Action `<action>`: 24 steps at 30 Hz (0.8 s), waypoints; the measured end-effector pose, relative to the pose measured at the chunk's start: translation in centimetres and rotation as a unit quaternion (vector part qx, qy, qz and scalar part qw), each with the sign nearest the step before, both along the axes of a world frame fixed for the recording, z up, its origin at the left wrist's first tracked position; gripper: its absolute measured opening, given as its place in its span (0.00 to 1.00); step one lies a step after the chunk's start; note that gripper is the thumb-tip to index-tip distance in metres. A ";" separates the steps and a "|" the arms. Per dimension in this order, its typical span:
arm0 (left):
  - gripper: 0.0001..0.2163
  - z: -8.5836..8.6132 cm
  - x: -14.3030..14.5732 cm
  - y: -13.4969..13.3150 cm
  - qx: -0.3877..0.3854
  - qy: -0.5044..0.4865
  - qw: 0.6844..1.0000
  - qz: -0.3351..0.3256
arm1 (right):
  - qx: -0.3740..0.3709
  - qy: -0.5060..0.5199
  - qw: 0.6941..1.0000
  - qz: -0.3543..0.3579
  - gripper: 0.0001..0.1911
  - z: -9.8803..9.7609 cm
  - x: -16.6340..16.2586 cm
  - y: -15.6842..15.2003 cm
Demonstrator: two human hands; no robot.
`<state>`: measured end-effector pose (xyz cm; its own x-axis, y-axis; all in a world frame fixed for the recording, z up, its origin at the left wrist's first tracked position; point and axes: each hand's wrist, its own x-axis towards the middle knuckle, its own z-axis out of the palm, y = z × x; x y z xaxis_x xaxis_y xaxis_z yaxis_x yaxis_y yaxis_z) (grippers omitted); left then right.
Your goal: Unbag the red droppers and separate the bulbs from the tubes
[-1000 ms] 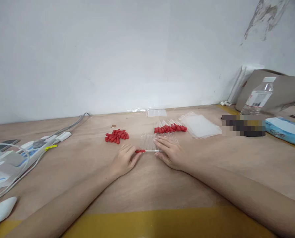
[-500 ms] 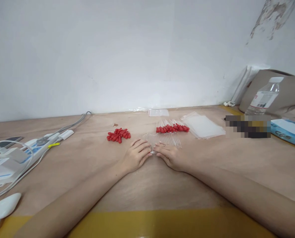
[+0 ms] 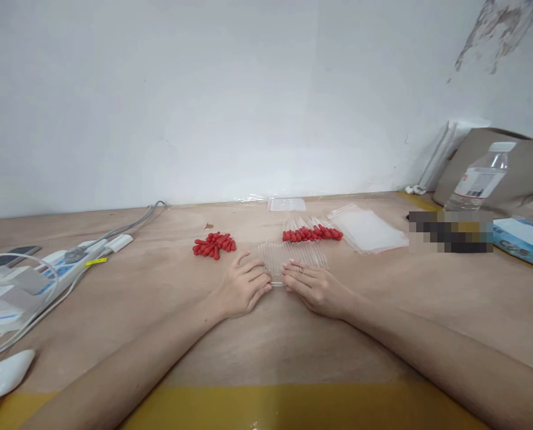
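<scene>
A row of thin clear tubes [image 3: 274,258] lies side by side on the table, their long sides pointing away from me. My left hand [image 3: 245,288] rests over the near left part of the row, fingers stretched out. From the other side, my right hand [image 3: 316,288] lies flat across the near right part, a ring on one finger. A clear tube [image 3: 277,284] shows crosswise between the fingertips of both hands. Behind the row are several droppers with red rubber bulbs [image 3: 312,233]. Loose red rubber bulbs [image 3: 214,245] form a pile beyond my left hand.
Clear plastic bags [image 3: 368,230] are stacked right of the droppers, and a smaller bag [image 3: 287,205] lies near the wall. A power strip [image 3: 46,278] with cables and a white spoon-shaped object [image 3: 7,376] are at left. A water bottle [image 3: 480,179] and blue packet [image 3: 524,245] are at right.
Both hands have shifted slightly toward me, along with the crosswise tube at their fingertips. The bulbs and droppers have not moved.
</scene>
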<state>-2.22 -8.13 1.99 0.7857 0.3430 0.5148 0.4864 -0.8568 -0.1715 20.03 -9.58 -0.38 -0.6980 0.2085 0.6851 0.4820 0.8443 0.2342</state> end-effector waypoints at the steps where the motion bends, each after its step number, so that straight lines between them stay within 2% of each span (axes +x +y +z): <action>1: 0.07 0.0 0.0 -0.1 -0.004 0.002 1.000 -0.001 | 0.012 -0.006 1.000 0.001 0.13 0.1 0.1 -0.1; 7: 0.08 -0.2 -0.6 -0.7 -0.021 0.002 1.000 0.000 | 0.051 -0.013 0.999 0.016 0.15 0.4 0.9 -0.8; 11: 0.11 0.0 -2.7 0.2 -0.058 -0.063 0.993 0.086 | 0.018 0.047 0.998 -0.030 0.15 0.0 2.5 -0.1; 13: 0.12 0.7 -4.3 1.5 -0.081 -0.143 0.974 0.154 | -0.007 0.083 0.993 -0.086 0.12 -0.3 3.1 0.4; 15: 0.13 1.4 -6.1 3.1 -0.088 -0.229 0.939 0.241 | -0.031 0.100 0.985 -0.137 0.11 -0.4 3.2 0.7; 19: 0.14 2.2 -9.6 6.2 -0.083 -0.283 0.892 0.342 | -0.092 0.099 0.977 -0.165 0.15 -0.1 1.8 0.8; 21: 0.15 2.1 -10.6 6.9 -0.100 -0.287 0.876 0.375 | -0.121 0.109 0.974 -0.157 0.16 0.4 0.6 1.0; 24: 0.16 1.5 -11.0 7.2 -0.133 -0.291 0.872 0.370 | -0.144 0.131 0.968 -0.158 0.14 1.1 -1.6 1.9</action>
<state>-13.20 -0.95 3.47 -0.0696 0.8138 0.5769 0.8613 -0.2428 0.4464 18.41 -7.71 0.76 -0.3793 0.5913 0.7117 0.7375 0.6577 -0.1534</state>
